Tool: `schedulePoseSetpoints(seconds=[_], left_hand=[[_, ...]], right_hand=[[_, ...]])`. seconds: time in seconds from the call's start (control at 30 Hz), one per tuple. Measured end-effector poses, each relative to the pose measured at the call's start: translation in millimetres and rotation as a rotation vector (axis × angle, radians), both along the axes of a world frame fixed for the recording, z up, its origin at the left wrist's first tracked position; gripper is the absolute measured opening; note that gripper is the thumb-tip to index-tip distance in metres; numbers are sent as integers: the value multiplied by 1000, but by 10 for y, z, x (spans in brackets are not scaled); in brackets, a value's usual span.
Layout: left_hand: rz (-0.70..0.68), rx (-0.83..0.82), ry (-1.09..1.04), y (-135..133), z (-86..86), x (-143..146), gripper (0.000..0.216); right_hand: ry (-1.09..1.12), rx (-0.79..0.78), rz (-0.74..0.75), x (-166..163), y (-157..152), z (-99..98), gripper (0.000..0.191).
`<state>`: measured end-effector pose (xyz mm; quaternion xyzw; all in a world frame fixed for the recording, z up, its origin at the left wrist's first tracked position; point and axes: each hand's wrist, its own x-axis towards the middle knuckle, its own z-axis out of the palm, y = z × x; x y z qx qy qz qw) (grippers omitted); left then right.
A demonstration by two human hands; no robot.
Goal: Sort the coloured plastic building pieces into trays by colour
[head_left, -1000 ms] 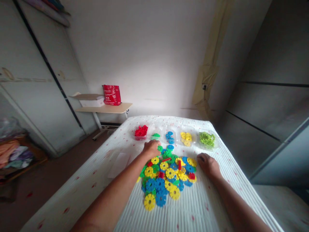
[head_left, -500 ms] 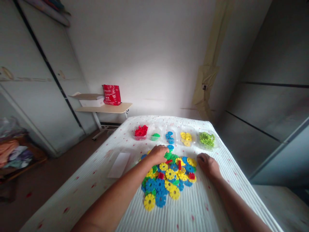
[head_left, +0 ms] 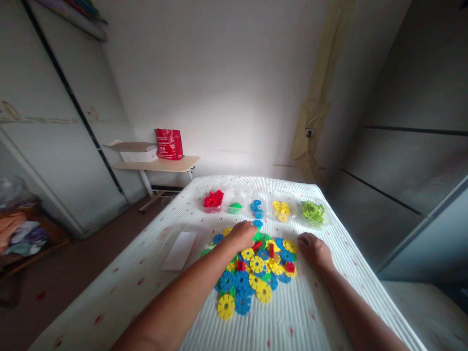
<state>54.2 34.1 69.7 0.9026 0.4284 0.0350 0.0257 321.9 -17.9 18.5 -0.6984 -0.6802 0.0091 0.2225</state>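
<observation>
My left hand (head_left: 243,234) reaches over the far side of a loose heap of notched plastic discs. Its fingers are bent down and closed at some green discs (head_left: 263,238); whatever they grip is hidden. To the right of the heap my right hand (head_left: 315,249) rests on the sheet, fingers curled in, with nothing visible in them. Yellow discs (head_left: 257,264), blue discs (head_left: 243,302) and a few red pieces (head_left: 290,267) make up the heap. One blue disc (head_left: 258,223) lies just beyond my left fingertips.
Across the far side stand clear containers with red pieces (head_left: 213,199), green discs (head_left: 235,207), blue discs (head_left: 257,208), yellow discs (head_left: 281,211) and light-green pieces (head_left: 313,212). A white rectangle (head_left: 180,250) lies left on the quilted sheet (head_left: 146,292). A red bag (head_left: 169,144) stands on a side table.
My left hand has shifted slightly right and now covers more of the green discs. The red pieces near it have moved a little. My right hand stays almost in place.
</observation>
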Motion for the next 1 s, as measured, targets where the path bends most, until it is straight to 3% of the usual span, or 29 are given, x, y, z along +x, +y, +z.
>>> schedulePoseSetpoints(seconds=[0.17,0.3,0.57,0.7,0.83,1.0], left_hand=[[18,3,-22,-46,5,42,16],[58,0,-89,43,50,-86,31],[333,114,-224,765,573,-414,33],[408,165,-249,1012,608,-336,44],[357,164,-256,873,518,-202,39],[223,154,-288,207,386,-178,30]], right_hand=[[3,21,0,7,-1,-18,23],[14,32,14,10,-2,-24,23],[11,11,11,16,7,-29,23],[14,16,9,25,15,-44,23],[24,28,21,27,15,-51,23],[51,30,23,51,12,-52,22]])
